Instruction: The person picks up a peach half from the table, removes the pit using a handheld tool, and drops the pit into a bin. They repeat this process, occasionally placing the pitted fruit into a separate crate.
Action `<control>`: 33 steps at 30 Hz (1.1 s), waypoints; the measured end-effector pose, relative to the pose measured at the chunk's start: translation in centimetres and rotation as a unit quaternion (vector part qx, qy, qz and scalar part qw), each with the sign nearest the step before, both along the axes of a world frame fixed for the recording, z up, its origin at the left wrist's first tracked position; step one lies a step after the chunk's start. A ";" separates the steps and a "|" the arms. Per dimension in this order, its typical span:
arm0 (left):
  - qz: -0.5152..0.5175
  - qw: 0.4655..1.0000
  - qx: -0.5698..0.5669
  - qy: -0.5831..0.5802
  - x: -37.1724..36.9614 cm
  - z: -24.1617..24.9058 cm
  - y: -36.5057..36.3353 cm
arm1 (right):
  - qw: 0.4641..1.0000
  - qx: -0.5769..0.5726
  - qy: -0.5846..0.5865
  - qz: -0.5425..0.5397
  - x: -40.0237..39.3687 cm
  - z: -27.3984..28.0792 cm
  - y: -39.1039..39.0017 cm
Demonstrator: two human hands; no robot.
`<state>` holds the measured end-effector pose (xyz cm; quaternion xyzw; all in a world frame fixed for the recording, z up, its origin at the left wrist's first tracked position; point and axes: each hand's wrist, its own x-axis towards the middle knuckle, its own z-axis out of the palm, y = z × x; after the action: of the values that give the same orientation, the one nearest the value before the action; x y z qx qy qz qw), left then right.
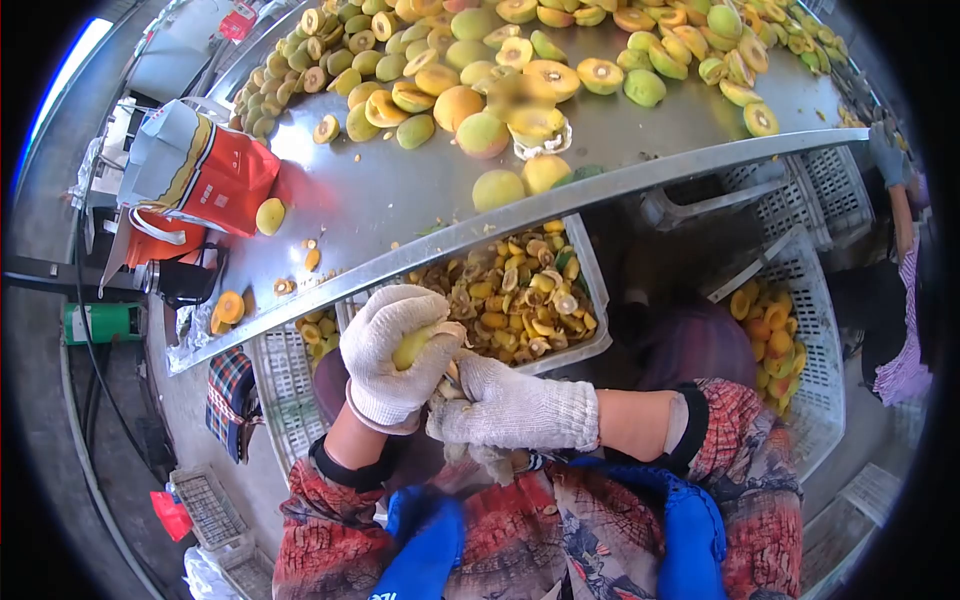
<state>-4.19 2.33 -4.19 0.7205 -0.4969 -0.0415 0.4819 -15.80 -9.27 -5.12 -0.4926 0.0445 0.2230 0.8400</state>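
My left hand [392, 350], in a whitish knitted glove, is wrapped round a yellow-green fruit [411, 348] that shows between the fingers. Touching it from the right is my right hand [510, 405], gloved too, its fingers closed round a small tool [452, 380] whose shape is mostly hidden. Both hands are over my lap, just in front of a white crate [597, 300] of fruit scraps [520, 300]. Whole and halved fruits [483, 135] lie on the metal table [400, 205] beyond.
The metal table edge [600, 188] crosses ahead of my hands. A red bag [225, 180] stands on the table's left. Another crate [820, 350] holds cut fruit at the right, near a person's arm [900, 215]. A green box [103, 323] is at far left.
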 end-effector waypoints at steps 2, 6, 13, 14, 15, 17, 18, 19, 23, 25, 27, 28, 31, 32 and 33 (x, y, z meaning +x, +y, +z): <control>0.010 0.999 0.005 0.041 0.1 -0.3 -0.1 | 1.000 -0.002 -0.012 -0.007 -0.1 -0.8 0.2; -0.050 0.995 0.079 0.045 1.0 0.8 -0.4 | 0.997 -0.015 0.064 0.043 -0.3 1.0 -0.7; -0.144 0.965 0.138 0.170 2.1 2.1 -0.3 | 0.995 0.065 0.059 0.045 -0.8 1.2 -0.5; -0.150 0.967 0.136 0.153 2.0 2.3 -0.5 | 0.996 0.038 0.063 0.048 -0.6 1.8 -0.7; -0.146 0.969 0.137 0.146 1.9 2.4 -0.6 | 0.996 0.011 0.068 0.049 -0.6 2.0 -0.7; -0.140 0.971 0.138 0.132 1.8 2.3 -0.7 | 0.996 0.036 0.066 0.043 -0.7 1.4 -0.5; -0.139 0.971 0.139 0.136 1.8 2.1 -0.6 | 0.996 0.047 0.064 0.039 -0.8 1.2 -0.5; -0.148 0.974 0.122 0.119 1.9 1.9 -0.6 | 0.993 0.081 0.066 0.053 -0.8 1.0 -0.6; -0.161 0.982 0.067 0.079 2.1 1.4 -0.6 | 0.991 0.117 0.035 0.058 -0.6 -0.2 -0.6; -0.139 0.981 0.055 0.125 2.0 0.8 -0.4 | 0.996 0.065 0.026 0.045 -0.4 0.0 -0.7; -0.119 0.977 0.045 0.173 2.1 0.1 0.1 | 0.998 -0.001 0.042 0.042 -0.2 1.2 -1.1; -0.109 0.973 0.041 0.197 2.1 -0.4 0.4 | 0.997 -0.039 0.049 0.039 -0.1 1.3 -1.1; -0.075 0.951 0.001 0.300 2.2 -1.5 1.1 | 0.976 -0.213 -0.032 -0.034 0.5 0.3 -0.3; -0.054 0.942 -0.001 0.330 1.4 -1.2 0.9 | 0.939 -0.305 -0.125 -0.101 0.5 -2.0 0.8; -0.038 0.936 -0.032 0.348 1.1 -1.4 0.6 | 0.880 -0.390 -0.214 -0.166 0.8 -2.3 1.2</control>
<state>-3.13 2.88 -5.56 0.6256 -0.3262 -0.2927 0.6454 -15.03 -8.05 -7.46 -0.8016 0.0282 -0.0663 0.5934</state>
